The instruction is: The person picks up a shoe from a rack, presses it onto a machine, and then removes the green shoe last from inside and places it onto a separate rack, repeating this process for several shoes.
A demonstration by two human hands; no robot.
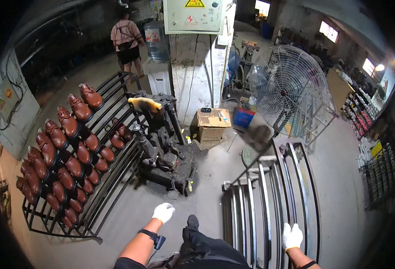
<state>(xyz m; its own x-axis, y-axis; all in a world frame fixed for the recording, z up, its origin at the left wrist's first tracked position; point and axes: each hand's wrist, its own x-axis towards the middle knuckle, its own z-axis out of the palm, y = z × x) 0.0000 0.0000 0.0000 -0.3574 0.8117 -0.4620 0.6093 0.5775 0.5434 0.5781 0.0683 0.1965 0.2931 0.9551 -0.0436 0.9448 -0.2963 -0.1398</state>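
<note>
My left hand (163,213), in a white glove, hangs over the grey floor with its fingers loosely bent and nothing visible in it. It is nearest to the dark, greasy machine (166,154) with a yellow pad on top. On the right, my gloved right hand (292,237) is closed on a rail of a metal rack (261,193). That rack has several long, shiny bars and no shoes on the part in view. Brown leather shoes (67,121) stand in rows on another black rack (112,193) at the left.
A large caged fan (289,92) stands beyond the right rack. Cardboard boxes (213,123) sit by the pillar (193,80), under an electrical cabinet (193,18). A person (125,38) stands at the back left near a water dispenser (157,74). Loaded racks (379,179) line the far right.
</note>
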